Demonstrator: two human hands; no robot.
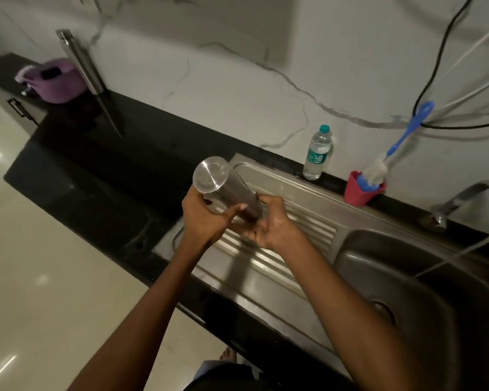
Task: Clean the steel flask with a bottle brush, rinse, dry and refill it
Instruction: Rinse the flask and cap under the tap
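Steel flask (pixel 226 190) is sitting mid-frame, tilted over the ribbed drainboard (pixel 280 249) with its flat base pointing up and to the left, so the mouth end is aimed down toward the right. Left hand (pixel 206 218) wraps the body near the base, thumb across the front. Right hand (pixel 268 224) cups the lower end, fingers loosely bent under it and palm up; can't see the mouth itself, so no idea if it's capped or draining.

Handling-wise, my guess: rigid brushed metal, won't dent from a squeeze, but the right hand looks wet, so it's probably slick. If it's emptied it should be pretty light. Best hold is around the straight middle of the body with a full wrap, not the smooth base rim.

Bottle brush (pixel 378 167) is parked in the red cup (pixel 362 190) at the right, plastic water bottle (pixel 318 153) just left of it, tap (pixel 474 198) at the far right edge. Another steel bottle (pixel 81 63) stands upper left.
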